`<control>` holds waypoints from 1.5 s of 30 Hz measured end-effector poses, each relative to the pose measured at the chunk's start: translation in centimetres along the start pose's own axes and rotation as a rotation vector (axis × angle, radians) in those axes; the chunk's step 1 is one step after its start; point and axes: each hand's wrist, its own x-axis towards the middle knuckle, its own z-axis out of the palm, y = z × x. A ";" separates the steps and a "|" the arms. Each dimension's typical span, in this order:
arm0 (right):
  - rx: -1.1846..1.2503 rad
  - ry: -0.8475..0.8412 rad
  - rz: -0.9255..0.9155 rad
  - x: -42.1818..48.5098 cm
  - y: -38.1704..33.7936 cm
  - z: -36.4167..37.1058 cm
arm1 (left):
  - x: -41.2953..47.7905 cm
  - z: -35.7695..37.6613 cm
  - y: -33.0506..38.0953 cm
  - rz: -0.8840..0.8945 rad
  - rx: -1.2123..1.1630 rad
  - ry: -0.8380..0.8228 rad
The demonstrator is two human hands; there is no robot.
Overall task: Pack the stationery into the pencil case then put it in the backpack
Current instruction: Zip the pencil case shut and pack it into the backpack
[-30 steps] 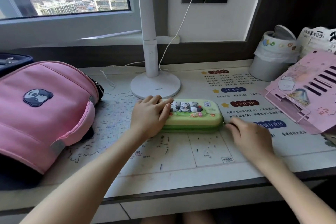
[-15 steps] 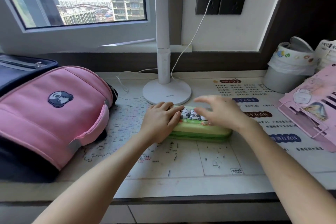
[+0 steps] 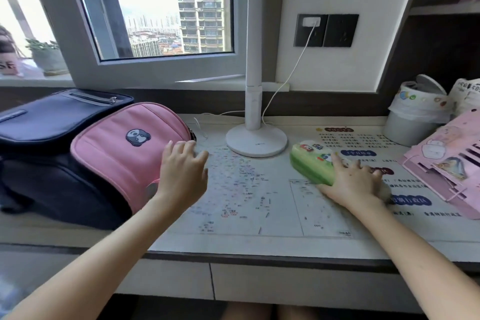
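Green and closed, the pencil case (image 3: 310,163) lies on the map-printed desk mat (image 3: 246,202) just beside the white lamp base (image 3: 255,141). The right hand (image 3: 353,179) grips its right end, fingers curled over the top. The left hand (image 3: 181,166), fingers loosely straight and holding nothing, is at the pink backpack (image 3: 124,153), well left of the case.

backpack (image 3: 104,153) left of lamp (image 3: 255,138), pencil case (image 3: 311,163) right.

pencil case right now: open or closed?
Closed. The green pencil case shows both halves together, nothing sticking out, with the right hand gripping it. Whether the zip is fully run cannot be told.
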 end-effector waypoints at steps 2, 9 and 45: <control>0.010 0.020 0.069 0.1 -0.4 -0.5 | -0.2 0.0 -2.1 -0.089 0.111 -0.057; 0.274 0.170 -0.262 -2.7 -6.9 -3.2 | 0.3 0.7 -4.4 0.206 0.001 -0.149; 1.130 -0.267 -0.535 9.9 -18.1 -10.5 | 6.5 -7.6 -4.4 0.028 -0.246 -0.113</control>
